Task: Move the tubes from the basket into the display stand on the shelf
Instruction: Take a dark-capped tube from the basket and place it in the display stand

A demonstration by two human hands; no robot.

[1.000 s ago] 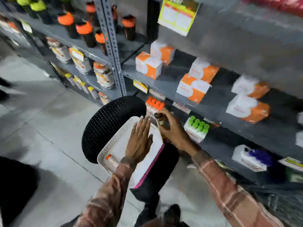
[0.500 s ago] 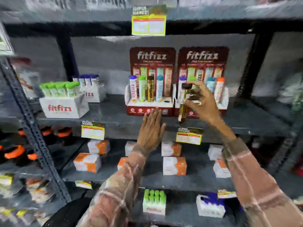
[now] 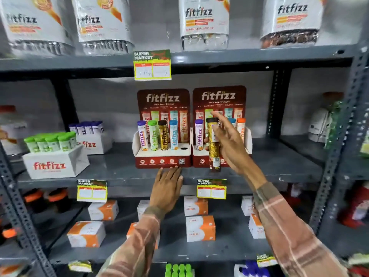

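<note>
Two red fitfizz display stands sit side by side on the middle shelf. The left stand holds several upright tubes with one empty hole at its right end. The right stand holds a purple-capped tube and an orange-capped tube. My right hand holds a gold tube with a dark cap upright in front of the right stand. My left hand rests flat on the shelf edge below the left stand. The basket is out of view.
A white fitfizz box of green-capped tubes and another with purple caps stand at the left of the shelf. Large pouches hang above. Orange-white cartons fill the shelf below. A grey upright post stands at right.
My view rose from the basket on the stool to the middle shelf. My right hand carried the gold tube up to the right stand. My left hand left the basket and settled on the shelf edge.
</note>
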